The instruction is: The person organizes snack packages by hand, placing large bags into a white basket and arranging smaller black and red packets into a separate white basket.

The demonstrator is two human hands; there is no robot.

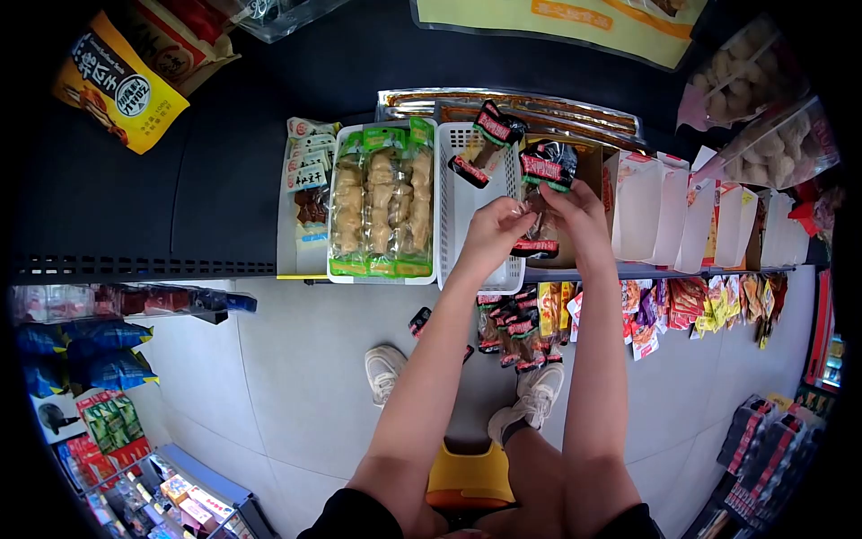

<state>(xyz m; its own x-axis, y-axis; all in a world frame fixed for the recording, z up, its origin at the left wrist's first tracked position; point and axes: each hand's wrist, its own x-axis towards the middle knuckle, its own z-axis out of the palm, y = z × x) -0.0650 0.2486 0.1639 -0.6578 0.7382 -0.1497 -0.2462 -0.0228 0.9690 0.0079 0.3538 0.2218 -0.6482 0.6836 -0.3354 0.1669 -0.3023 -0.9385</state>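
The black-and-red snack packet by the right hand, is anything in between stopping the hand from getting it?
Nothing visible stands between them. The right hand is on the black-and-red snack packet, holding it just below the top label. The left hand is beside its see-through middle.

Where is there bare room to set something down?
The dark shelf left of the sachets, below the yellow bag, and the floor between the left shoe and the blue packets. Crowded: right of the right hand, where white boxes stand in a row.
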